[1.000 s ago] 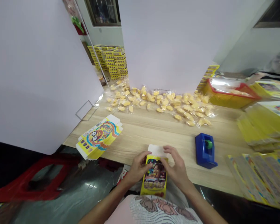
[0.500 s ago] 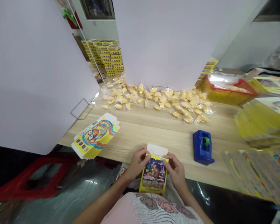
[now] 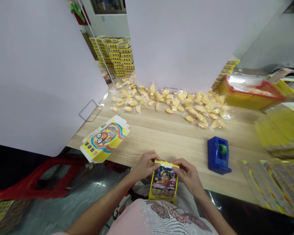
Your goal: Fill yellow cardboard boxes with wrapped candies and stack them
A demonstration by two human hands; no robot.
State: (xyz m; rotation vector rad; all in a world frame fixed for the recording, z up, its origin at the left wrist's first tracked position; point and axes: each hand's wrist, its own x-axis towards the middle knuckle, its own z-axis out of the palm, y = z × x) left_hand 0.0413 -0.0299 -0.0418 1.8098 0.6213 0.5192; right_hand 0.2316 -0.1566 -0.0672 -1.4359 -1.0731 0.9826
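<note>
A yellow box (image 3: 163, 184) with a printed figure on its front is held near my lap at the table's front edge. My left hand (image 3: 148, 164) pinches its upper left corner, and my right hand (image 3: 186, 169) grips the upper right corner. Between the fingers the top flap is folded over, with a narrow white strip showing below its yellow edge. To the left lies a stack of flattened yellow boxes (image 3: 105, 138). A blue tape dispenser (image 3: 218, 156) with a green core stands right of my right hand.
Many wrapped yellow pieces (image 3: 176, 101) are spread along the back of the wooden table (image 3: 147, 137). A red and yellow basket (image 3: 252, 94) stands at the back right, near stacked yellow boxes (image 3: 281, 127). White panels rise behind. A red stool (image 3: 39, 179) is lower left.
The box's white top flap, which stood up before, is now bent down toward the front, with both hands still at the corners. The whole view has shifted slightly.
</note>
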